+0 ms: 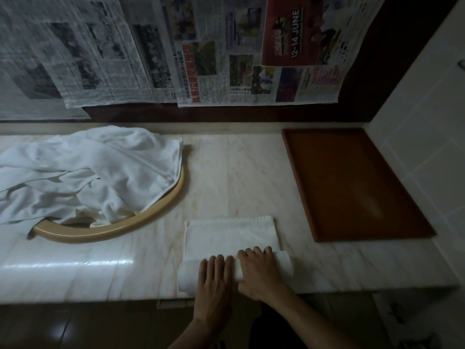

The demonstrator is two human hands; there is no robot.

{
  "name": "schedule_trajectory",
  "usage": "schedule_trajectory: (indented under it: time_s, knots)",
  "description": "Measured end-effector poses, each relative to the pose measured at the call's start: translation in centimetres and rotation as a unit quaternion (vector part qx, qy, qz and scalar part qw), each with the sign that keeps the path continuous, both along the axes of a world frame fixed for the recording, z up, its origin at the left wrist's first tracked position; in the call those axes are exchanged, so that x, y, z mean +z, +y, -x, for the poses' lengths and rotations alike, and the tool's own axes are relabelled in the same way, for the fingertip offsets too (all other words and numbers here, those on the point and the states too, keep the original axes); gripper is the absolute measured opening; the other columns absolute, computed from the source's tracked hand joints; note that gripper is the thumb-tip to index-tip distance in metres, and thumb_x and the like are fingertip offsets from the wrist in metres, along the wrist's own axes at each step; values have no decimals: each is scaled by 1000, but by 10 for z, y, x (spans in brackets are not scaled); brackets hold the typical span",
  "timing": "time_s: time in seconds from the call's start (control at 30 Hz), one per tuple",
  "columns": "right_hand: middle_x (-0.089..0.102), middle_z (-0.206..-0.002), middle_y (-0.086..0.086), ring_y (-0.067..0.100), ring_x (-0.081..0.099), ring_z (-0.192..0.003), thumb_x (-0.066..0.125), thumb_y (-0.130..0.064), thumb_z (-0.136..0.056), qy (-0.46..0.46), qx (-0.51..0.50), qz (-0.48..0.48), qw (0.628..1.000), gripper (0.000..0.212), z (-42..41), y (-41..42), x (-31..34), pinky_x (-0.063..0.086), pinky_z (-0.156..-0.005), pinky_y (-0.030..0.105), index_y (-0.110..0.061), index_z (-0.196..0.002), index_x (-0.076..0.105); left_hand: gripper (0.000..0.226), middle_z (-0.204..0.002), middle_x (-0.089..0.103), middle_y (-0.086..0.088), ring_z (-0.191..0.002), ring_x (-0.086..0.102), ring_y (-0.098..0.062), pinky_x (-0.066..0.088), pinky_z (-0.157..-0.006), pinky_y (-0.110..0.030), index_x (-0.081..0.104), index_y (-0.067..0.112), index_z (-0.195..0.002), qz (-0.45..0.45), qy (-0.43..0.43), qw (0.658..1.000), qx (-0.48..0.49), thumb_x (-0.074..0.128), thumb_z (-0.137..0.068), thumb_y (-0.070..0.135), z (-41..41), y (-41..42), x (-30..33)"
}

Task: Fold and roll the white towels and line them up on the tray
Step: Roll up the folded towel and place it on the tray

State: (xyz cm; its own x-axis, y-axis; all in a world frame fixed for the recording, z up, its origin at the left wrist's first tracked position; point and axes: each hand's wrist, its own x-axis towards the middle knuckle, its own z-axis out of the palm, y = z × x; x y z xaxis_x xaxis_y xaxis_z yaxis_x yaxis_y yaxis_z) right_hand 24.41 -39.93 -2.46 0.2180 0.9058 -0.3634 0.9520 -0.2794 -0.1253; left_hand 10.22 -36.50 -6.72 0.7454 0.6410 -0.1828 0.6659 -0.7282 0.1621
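Both hands flat on a half-rolled white towel (232, 238) near the counter's front edge: left hand (214, 278) and right hand (259, 270) side by side, fingers straight and pressing down on the rolled part, not curled round it. No pinch, no clamp; a rolling press.

Then largest to smallest:

Pale marble counter (226, 172), glossy, running the whole width of the view.

Sheets of newspaper (151, 51) hanging over the dark wall behind it, print partly blurred.

Loose heap of white towels (88, 172) at the left, crumpled, draped over a sink with a beige oval rim (173, 200). How many towels lie in the heap, impossible to tell.

Flat reddish-brown rectangular tray (352, 182) at the right, against the tiled wall, well apart from the hands. Nothing on it.

Towel in hand: folded into a narrow strip, rolled at the near end, the flat remainder stretched away toward the back of the counter. Roughly half of the strip unrolled yet, by the look of it.

Progress, as a judgement: early. No finished roll on the tray; first roll only partway. Left to do: finish this roll, carry it to the tray, then fold, roll and line up everything from the heap.
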Motion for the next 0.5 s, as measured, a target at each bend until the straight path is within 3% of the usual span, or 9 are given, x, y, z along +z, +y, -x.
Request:
schedule_trajectory:
  time_s: [0.1, 0.17, 0.27, 0.33, 0.4, 0.5]
  knots:
    - [52, -132, 2, 25, 50, -120, 64, -53, -72, 10, -23, -83, 996, 65, 1, -9, -4, 31, -110, 49, -25, -128, 46, 85, -145, 34, -7, -134, 32, -26, 15, -121, -43, 22, 15, -148, -7, 29, 1000, -4, 66, -82, 46, -10, 14, 16]
    - [59, -125, 5, 27, 59, -115, 59, -58, -68, 29, -55, -133, 989, 66, 7, -23, -13, 39, -107, 52, -21, -123, 53, 77, -139, 34, -5, -127, 34, -23, 21, -115, -37, 27, 16, -143, -7, 42, 999, -4, 65, -82, 44, -18, 27, 24]
    - [59, -134, 14, 34, 57, -125, 83, -40, -60, -11, -48, -138, 989, 86, 13, -35, -27, 27, -108, 56, -13, -134, 49, 62, -125, 44, -4, -112, 41, -21, 31, -103, -34, 39, 15, -127, 5, 60, 998, -8, 66, -76, 37, -30, 42, 36]
    - [60, -134, 15, 35, 58, -124, 88, -44, -58, -30, -45, -124, 991, 93, 10, -33, -29, 29, -107, 56, -11, -136, 47, 58, -121, 47, -4, -109, 44, -21, 34, -101, -34, 42, 14, -124, 12, 72, 997, -15, 65, -76, 38, -36, 49, 38]
    - [64, -128, 13, 33, 62, -117, 89, -51, -57, -44, -32, -115, 992, 92, 3, -26, -29, 37, -108, 56, -12, -131, 50, 59, -121, 48, -4, -109, 44, -21, 36, -99, -33, 43, 14, -125, 19, 73, 997, -19, 65, -76, 40, -37, 54, 37]
    - [67, -118, 9, 28, 66, -107, 95, -43, -44, -39, -31, -98, 994, 90, -4, -14, -27, 50, -99, 50, -15, -122, 61, 74, -127, 42, -5, -114, 40, -22, 36, -102, -34, 40, 14, -131, 10, 31, 999, -31, 69, -68, 41, -29, 54, 31]
